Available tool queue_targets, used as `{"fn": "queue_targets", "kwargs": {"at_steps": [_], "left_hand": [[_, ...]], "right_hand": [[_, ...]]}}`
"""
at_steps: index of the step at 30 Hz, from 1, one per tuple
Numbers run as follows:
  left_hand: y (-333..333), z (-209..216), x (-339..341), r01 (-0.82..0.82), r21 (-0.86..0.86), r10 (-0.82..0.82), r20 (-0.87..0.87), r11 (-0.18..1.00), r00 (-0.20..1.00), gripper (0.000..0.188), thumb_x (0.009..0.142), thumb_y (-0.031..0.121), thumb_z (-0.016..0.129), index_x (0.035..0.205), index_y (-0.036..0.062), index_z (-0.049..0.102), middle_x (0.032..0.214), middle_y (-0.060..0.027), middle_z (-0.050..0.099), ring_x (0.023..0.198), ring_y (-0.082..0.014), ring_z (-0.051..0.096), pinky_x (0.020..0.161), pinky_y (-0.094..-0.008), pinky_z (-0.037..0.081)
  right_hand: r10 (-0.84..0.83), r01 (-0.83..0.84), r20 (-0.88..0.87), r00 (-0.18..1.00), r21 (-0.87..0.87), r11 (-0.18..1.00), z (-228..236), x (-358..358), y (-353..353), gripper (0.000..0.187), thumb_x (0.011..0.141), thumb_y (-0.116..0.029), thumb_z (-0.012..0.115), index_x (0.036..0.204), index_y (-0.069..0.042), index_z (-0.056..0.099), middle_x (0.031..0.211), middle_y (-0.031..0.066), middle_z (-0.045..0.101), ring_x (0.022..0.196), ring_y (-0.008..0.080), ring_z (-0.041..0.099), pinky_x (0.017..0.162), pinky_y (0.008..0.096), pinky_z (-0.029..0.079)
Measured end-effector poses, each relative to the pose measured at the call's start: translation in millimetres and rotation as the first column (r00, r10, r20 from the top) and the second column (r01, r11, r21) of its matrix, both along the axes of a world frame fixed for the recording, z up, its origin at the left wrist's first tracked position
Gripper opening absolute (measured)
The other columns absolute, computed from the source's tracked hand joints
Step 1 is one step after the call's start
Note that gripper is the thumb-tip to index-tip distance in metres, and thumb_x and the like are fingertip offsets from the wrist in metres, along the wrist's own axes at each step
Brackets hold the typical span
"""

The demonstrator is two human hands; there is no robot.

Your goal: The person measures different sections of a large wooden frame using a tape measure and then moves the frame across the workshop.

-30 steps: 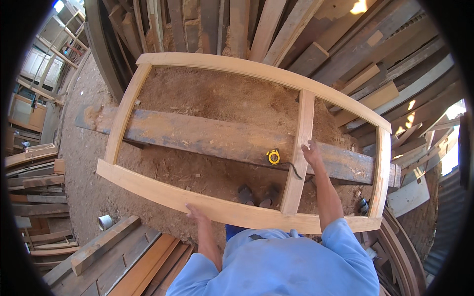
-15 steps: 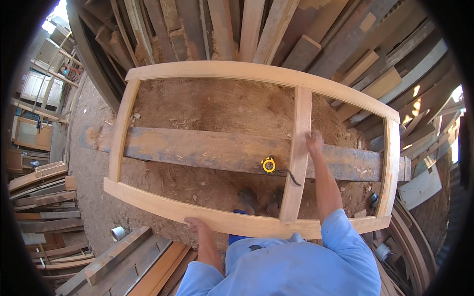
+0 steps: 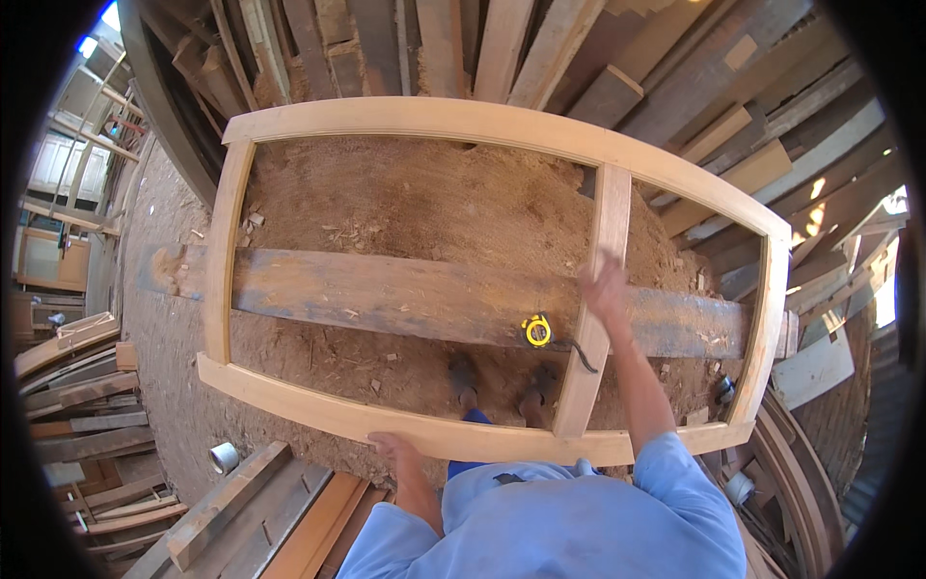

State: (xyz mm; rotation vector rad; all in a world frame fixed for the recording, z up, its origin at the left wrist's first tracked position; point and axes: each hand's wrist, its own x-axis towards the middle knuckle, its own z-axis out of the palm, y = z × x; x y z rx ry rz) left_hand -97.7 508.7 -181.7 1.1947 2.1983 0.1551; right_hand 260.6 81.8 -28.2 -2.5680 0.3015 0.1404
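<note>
Pale rectangular wooden frame [image 3: 463,120] mid-picture, crossbar [image 3: 591,328] right of centre overlapped by blurred right hand [image 3: 605,288], lower rail [image 3: 482,441] touched by left hand [image 3: 397,449], hands apart, grips indiscernible.

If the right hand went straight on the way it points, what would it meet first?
Likely the far wooden rail, beyond the crossbar the right hand overlaps in view; the hand's height is unclear, so it might pass above.

The left hand [image 3: 399,452] touches the wooden frame [image 3: 473,440] on its near side, the blurred right hand [image 3: 606,291] over the crossbar [image 3: 580,396].
</note>
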Motion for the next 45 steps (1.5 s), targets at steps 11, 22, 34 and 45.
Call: {"fn": "queue_targets", "kwargs": {"at_steps": [11,22,34,45], "left_hand": [[-16,55,17,0.256,0.089,-0.24,-0.156,0.963,0.958,0.082,0.095,0.064,0.036,0.12,-0.0099,0.062,0.115,-0.0344,0.063,0.106,-0.0464,0.064,0.093,-0.0531,0.05],[4,36,-2,-0.009,0.17,-0.018,0.153,0.985,0.988,0.081,0.094,0.061,0.046,0.132,-0.0112,0.046,0.132,-0.0357,0.05,0.117,-0.0476,0.056,0.1,-0.0541,0.046],[-55,125,53,0.957,0.049,-0.884,0.398,0.287,0.245,0.064,0.086,0.04,0.074,0.131,0.0008,0.052,0.113,-0.0142,0.063,0.096,-0.0283,0.064,0.086,-0.043,0.054],[-222,189,76,0.952,-0.234,-0.283,0.943,-0.195,0.174,0.017,0.088,0.021,0.074,0.094,0.01,0.063,0.084,0.0006,0.063,0.075,-0.0131,0.061,0.074,-0.0338,0.055]], "right_hand": [[0.398,-0.427,-0.156,0.904,-0.259,0.867,10,-108,101,0.072,0.076,-0.032,0.08,0.14,-0.019,0.049,0.142,0.0233,0.038,0.123,0.0434,0.043,0.102,0.0547,0.043],[0.308,-0.081,-0.289,0.907,0.597,0.798,-33,-115,68,0.057,0.08,-0.015,0.066,0.135,-0.011,0.051,0.12,0.0236,0.057,0.103,0.0352,0.061,0.084,0.0483,0.055],[0.452,-0.19,-0.248,0.857,0.662,0.725,26,-225,4,0.053,0.094,-0.032,0.061,0.136,-0.001,0.052,0.118,0.0148,0.068,0.102,0.027,0.067,0.09,0.0366,0.053],[0.529,-0.335,-0.195,0.826,0.585,0.739,117,-277,-7,0.078,0.088,-0.036,0.065,0.149,-0.001,0.032,0.125,0.0273,0.059,0.115,0.0381,0.06,0.099,0.0421,0.047]]}}
